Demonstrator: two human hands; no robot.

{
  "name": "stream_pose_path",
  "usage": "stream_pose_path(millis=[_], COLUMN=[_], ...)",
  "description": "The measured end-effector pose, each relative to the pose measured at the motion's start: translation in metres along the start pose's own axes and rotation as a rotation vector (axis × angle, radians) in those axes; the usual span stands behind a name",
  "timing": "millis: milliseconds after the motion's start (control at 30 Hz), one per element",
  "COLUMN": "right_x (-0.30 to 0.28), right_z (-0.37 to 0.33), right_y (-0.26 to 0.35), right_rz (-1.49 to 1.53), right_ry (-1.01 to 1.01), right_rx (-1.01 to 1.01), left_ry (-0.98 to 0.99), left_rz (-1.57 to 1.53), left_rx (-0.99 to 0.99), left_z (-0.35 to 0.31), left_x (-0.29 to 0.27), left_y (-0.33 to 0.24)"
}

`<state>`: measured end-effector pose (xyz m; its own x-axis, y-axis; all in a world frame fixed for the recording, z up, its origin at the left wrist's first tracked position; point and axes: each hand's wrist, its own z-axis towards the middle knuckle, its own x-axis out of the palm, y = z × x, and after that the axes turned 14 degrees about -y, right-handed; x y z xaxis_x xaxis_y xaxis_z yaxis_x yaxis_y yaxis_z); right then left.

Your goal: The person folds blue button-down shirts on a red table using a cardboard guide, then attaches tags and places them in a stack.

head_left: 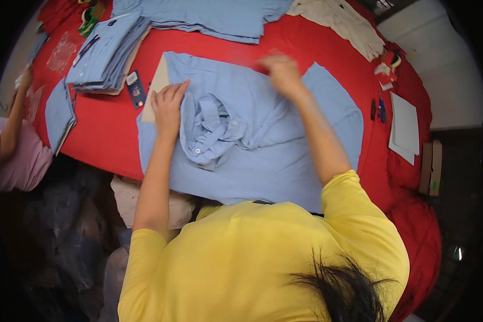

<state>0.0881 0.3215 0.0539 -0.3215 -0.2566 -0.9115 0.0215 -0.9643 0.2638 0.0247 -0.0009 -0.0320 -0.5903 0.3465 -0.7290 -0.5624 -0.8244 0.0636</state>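
Note:
A light blue shirt (263,161) lies spread on the red-covered table in front of me, its collar (213,119) bunched up near the middle with white buttons showing. A beige sheet of card (156,86) sticks out from under the folded cloth on the left. My left hand (168,107) rests on the shirt's left edge next to the card, fingers stretched out. Over the far edge of the shirt is my right hand (282,74), smeared by motion; I cannot tell whether it grips any cloth.
A stack of folded blue shirts (107,53) stands at the far left, with a dark tag (136,89) beside it. More blue shirts (209,19) lie at the back. White sheets (404,126) and blue-handled scissors (381,110) are at right. Another person's arm (15,110) reaches in at left.

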Motion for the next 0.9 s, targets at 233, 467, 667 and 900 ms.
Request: stream_pose_path(millis=[233, 467, 667, 900], right_x=[-0.131, -0.163, -0.079, -0.06], right_z=[-0.13, -0.303, -0.245, -0.222], right_y=[-0.18, -0.103, -0.123, -0.174], right_rz=[-0.579, -0.607, -0.196, -0.486], right_ry=[-0.437, 0.058, -0.5, -0.335], right_rx=[0.205, 0.859, 0.463, 0.759], left_ry=[0.031, 0.051, 0.162, 0.221], left_rz=[-0.303, -0.32, -0.43, -0.363], left_rx=[-0.142, -0.174, 0.095, 0.01], left_z=[0.005, -0.002, 0.018, 0.001], left_x=[-0.004, -0.001, -0.021, -0.002], left_y=[-0.01, 0.002, 0.015, 0.029])
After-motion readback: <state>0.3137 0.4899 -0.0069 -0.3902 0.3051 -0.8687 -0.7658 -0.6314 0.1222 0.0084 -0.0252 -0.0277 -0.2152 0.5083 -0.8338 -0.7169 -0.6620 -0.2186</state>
